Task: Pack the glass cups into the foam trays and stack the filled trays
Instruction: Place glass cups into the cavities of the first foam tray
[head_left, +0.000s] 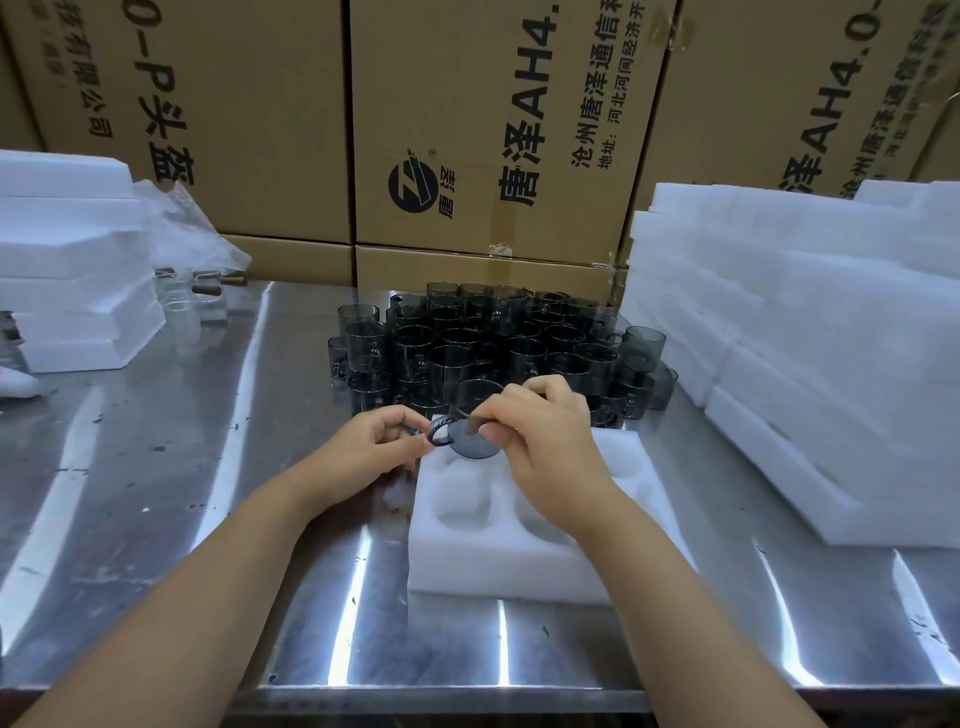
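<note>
Pinching the handle of a smoky glass cup (471, 446) with the left hand (371, 441), gripping its rim with the right hand (543, 436), tilted just above the far pocket of the foam tray (493, 566). Likely light, slick, brittle: best taken by handle and wall.

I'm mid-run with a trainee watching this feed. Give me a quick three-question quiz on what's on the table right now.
1. True or false: the visible pockets of the foam tray already hold cups.
2. Where do the loose grey cups stand? A) behind the tray B) in front of the tray C) stacked on top of the tray
3. Fill in: the left hand pinches the held cup by its ____, while the right hand grips the glass itself.
Key: 1 false; 2 A; 3 handle.
</note>
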